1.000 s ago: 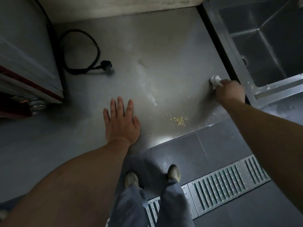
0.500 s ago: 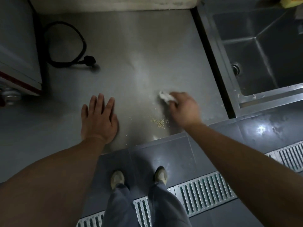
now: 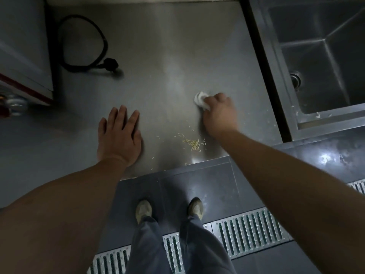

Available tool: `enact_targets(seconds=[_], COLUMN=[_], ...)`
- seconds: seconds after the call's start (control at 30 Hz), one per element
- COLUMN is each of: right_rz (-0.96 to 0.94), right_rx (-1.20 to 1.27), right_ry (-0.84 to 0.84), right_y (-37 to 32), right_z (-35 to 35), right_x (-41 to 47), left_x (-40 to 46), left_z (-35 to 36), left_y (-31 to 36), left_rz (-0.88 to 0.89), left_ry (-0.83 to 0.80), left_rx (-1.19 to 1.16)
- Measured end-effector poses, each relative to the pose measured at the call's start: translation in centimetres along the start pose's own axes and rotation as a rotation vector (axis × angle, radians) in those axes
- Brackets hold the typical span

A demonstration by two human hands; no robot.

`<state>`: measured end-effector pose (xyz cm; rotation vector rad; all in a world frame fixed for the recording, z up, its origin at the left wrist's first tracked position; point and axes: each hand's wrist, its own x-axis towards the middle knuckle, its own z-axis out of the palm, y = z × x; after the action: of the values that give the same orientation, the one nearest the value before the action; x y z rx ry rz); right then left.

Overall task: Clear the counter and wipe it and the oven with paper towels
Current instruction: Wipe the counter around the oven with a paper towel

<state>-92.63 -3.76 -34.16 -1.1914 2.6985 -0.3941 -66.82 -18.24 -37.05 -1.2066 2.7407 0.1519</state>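
My right hand [image 3: 219, 113] is closed around a crumpled white paper towel [image 3: 200, 99] and presses it on the steel counter [image 3: 167, 56], right of centre. A small heap of yellowish crumbs [image 3: 192, 143] lies just in front of that hand, near the counter's front edge. My left hand [image 3: 119, 135] rests flat on the counter with fingers spread, left of the crumbs, holding nothing. The oven [image 3: 21, 50], grey with a red stripe, stands at the left edge.
A black power cord with its plug [image 3: 110, 63] lies looped on the counter beside the oven. A steel sink [image 3: 320, 62] adjoins the counter on the right. Below are dark floor tiles, a metal drain grate [image 3: 248, 232] and my shoes.
My right hand swept the paper towel leftward from the counter's right edge by the sink toward the middle, stopping above the crumbs. My left hand stayed flat on the counter.
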Motion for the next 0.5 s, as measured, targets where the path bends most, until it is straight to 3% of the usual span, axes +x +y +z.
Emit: enact_targets(seconds=[0.13, 0.33, 0.4, 0.5], right_rz=[-0.191, -0.330, -0.231, 0.098], right_rx=[0.024, 0.105, 0.131, 0.087], right_ry=[-0.047, -0.133, -0.021, 0.141], right_y=[-2.3, -2.4, -0.9, 3.4], right_z=[1.6, -0.1, -1.7, -3.6], right_x=[-4.5, -5.7, -5.6, -5.5], left_x=[0.0, 0.0, -0.1, -0.1], left_z=[-0.1, -0.2, -0.1, -0.2], left_y=[0.0, -0.1, -0.2, -0.2], left_rz=[-0.008, 0.001, 0.003, 0.003], left_ry=[-0.006, -0.005, -0.004, -0.002], left_rx=[-0.022, -0.048, -0.050, -0.055])
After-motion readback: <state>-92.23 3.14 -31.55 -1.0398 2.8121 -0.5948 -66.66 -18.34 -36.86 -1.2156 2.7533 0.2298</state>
